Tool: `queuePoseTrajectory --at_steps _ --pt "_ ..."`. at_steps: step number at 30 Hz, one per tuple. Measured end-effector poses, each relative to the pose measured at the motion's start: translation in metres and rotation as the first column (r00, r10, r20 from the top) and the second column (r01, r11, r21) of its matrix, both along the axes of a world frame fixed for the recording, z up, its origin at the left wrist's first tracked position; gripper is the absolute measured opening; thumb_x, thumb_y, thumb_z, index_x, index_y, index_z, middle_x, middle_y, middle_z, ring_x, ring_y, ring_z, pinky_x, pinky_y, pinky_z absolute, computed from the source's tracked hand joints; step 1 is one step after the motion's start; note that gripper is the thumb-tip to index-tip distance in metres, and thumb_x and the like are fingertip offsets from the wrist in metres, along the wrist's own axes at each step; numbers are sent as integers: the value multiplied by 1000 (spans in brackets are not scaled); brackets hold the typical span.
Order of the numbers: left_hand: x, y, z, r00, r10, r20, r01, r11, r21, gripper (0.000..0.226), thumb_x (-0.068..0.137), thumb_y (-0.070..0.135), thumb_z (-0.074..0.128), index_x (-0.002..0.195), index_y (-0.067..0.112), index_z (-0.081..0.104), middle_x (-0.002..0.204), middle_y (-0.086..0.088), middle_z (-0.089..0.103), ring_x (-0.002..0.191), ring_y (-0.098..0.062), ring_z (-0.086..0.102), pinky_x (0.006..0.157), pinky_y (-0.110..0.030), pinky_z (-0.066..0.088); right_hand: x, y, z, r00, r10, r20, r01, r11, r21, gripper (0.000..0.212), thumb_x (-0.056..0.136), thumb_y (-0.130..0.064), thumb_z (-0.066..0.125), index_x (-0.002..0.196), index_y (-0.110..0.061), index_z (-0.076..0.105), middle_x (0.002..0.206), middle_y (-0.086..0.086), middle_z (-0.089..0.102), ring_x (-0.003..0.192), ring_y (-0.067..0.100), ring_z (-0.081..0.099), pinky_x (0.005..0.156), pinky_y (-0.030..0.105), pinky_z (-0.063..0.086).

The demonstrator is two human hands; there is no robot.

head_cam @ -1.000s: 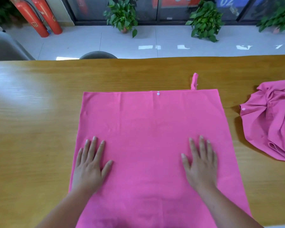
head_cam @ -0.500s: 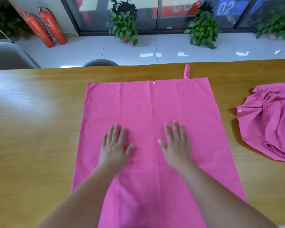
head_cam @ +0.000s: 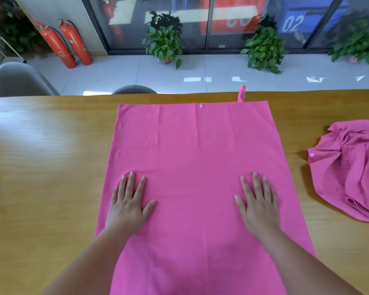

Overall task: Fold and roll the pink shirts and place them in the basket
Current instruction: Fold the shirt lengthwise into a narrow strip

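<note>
Head view: we log the table [head_cam: 41, 167] carrying one pink shirt [head_cam: 192, 150] spread flat, its far edge well beyond the fingers [head_cam: 130, 184]. A crumpled shirt [head_cam: 349, 171] lies well apart, outboard of the right hand [head_cam: 258, 207]. The left hand [head_cam: 128, 206] and the right hand press palm-down on the cloth, fingers straight and splayed, gripping nothing. We judge this to be smoothing, ahead of the first fold. The next move calls for pinching a side edge just outside either hand and carrying it across. The basket is not in view.

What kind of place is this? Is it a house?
Probably an office or public building, not a house: two red fire extinguishers, a glass wall with a blue 02 sign, and leafy potted plants.
</note>
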State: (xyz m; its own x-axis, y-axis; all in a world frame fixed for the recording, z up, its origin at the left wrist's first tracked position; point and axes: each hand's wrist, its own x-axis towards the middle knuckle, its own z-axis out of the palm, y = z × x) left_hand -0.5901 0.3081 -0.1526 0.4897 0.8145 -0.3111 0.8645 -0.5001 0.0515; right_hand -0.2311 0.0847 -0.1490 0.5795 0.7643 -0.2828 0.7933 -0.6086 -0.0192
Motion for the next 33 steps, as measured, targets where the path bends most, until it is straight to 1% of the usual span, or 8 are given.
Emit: queuePoseTrajectory --at_steps 4,8,11,15,17,26,30,33 --pt "37 38 15 993 27 -111 -37 995 -88 91 96 83 5 167 30 -17 172 -10 -29 159 -30 -27 132 -51 -5 13 46 8 996 -41 -73 39 999 -27 78 100 -75 0 168 -37 -8 174 3 -25 161 31 -20 131 55 4" --pt "70 -20 16 995 -104 -3 103 991 -85 86 100 81 9 166 34 -19 172 -7 -30 158 -31 -31 132 -52 -4 -49 57 15 990 105 -97 -100 993 60 75 103 -73 7 168 -38 -6 176 4 -20 162 30 -19 132 54 2" --pt "50 -81 4 979 -192 68 194 981 -17 79 105 76 21 169 37 -5 177 -2 -17 162 -28 -18 131 -51 4 -83 17 8 971 224 -86 -219 974 58 72 106 -73 13 168 -41 -5 175 -2 -22 161 26 -21 132 52 5" --pt "-18 -94 1 998 -26 59 24 999 43 78 104 74 26 169 39 2 178 1 -10 164 -26 -12 131 -53 7 -55 -51 5 995 98 3 -98 994 46 74 105 -72 24 169 -39 6 178 -2 -9 164 27 -10 131 55 14" --pt "-34 -85 1 1000 -14 23 13 999 52 78 103 75 25 169 39 1 178 0 -11 164 -27 -13 132 -54 9 -40 -59 8 998 61 2 -61 998 33 76 104 -71 26 169 -37 6 178 0 -8 164 29 -9 131 56 14" --pt "10 -17 -3 999 -16 -27 17 999 31 81 100 81 5 167 39 -12 176 -6 -19 161 -29 -24 132 -54 1 9 11 7 996 86 3 -86 995 -47 74 103 -74 4 167 -39 -13 173 0 -29 160 28 -26 132 54 3" --pt "36 -40 5 998 -62 12 62 998 30 82 103 78 9 168 32 -11 175 -9 -22 159 -31 -27 132 -54 -2 -39 30 16 998 59 -26 -58 998 8 75 106 -67 10 169 -31 -4 175 5 -22 161 30 -19 131 54 6" --pt "40 -91 1 977 -190 92 190 982 13 80 106 73 21 170 31 -3 177 -4 -16 162 -29 -18 132 -54 7 -108 18 13 962 257 -90 -253 966 58 74 107 -67 19 169 -33 -3 176 1 -20 162 26 -20 132 54 8"
